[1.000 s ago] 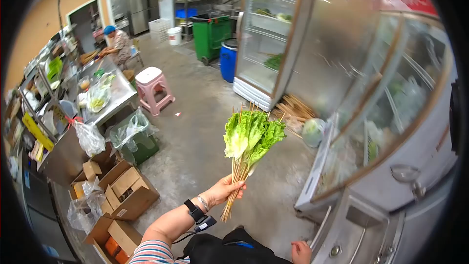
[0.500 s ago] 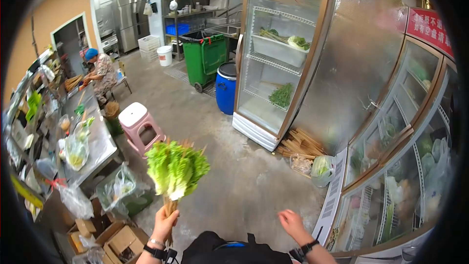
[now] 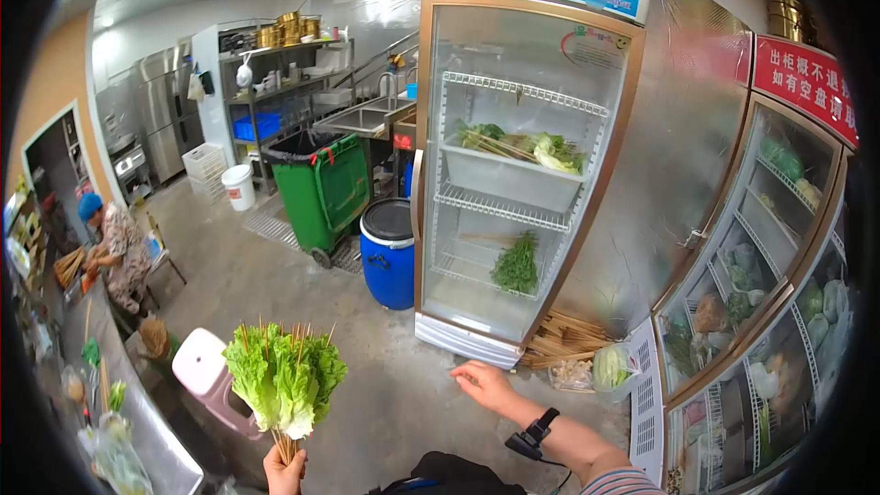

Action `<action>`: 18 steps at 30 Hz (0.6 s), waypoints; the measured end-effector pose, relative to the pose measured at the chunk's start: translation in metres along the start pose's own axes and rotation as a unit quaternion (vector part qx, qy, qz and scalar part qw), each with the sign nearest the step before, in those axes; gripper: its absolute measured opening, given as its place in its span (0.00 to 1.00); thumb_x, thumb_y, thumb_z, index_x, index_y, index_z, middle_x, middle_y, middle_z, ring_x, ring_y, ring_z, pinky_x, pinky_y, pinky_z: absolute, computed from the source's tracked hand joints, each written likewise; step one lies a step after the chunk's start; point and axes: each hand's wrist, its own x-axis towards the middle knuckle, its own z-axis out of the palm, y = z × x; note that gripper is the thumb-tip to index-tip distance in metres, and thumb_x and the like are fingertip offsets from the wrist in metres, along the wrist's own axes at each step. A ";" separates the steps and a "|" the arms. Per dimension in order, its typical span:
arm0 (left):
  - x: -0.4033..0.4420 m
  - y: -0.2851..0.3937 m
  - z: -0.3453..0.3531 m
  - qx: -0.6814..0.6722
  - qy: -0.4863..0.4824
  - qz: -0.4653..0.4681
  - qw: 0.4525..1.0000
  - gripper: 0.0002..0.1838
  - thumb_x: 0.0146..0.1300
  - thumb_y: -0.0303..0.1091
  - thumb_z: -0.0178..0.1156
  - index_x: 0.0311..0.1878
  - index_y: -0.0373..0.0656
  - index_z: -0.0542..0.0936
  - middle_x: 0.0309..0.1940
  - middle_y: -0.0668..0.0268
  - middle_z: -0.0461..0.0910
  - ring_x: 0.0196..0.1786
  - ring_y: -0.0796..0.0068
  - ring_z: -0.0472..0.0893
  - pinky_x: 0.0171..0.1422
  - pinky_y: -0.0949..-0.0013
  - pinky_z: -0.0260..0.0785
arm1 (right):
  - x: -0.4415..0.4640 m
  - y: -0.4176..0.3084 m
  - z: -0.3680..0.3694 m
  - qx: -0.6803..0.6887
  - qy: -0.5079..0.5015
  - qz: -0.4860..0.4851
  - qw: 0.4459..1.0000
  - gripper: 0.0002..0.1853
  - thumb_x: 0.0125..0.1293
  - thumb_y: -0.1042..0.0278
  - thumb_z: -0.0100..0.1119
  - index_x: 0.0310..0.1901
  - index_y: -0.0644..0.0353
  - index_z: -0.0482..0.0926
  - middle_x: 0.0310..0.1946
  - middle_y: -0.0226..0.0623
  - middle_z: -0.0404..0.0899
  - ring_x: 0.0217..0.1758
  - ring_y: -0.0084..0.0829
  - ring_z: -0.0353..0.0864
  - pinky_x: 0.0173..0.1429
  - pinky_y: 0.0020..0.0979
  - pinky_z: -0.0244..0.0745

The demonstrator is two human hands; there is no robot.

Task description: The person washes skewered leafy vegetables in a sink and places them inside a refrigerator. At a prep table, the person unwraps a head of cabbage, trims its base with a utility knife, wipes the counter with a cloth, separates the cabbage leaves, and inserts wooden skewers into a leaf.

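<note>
Green lettuce [image 3: 286,383] tops the skewers [image 3: 287,445] pinched in the left hand [image 3: 285,473] (pointy ends up, btw). The right hand [image 3: 484,386] is out in front of the fridge [image 3: 524,165], loosely bent.

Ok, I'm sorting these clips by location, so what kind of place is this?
Probably a restaurant's back kitchen: a glass-door fridge holding vegetables, a metal sink beside shelving, and a big green wheeled bin.
</note>
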 end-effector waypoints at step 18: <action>0.317 0.065 0.037 0.123 -0.009 -0.058 0.991 0.27 0.65 0.23 0.59 0.67 0.29 0.65 0.60 0.54 0.74 0.55 0.71 0.75 0.61 0.70 0.68 | 0.551 0.146 0.017 0.085 0.343 0.205 0.913 0.27 0.57 0.57 0.65 0.54 0.66 0.72 0.48 0.51 0.80 0.53 0.48 0.79 0.58 0.41 0.72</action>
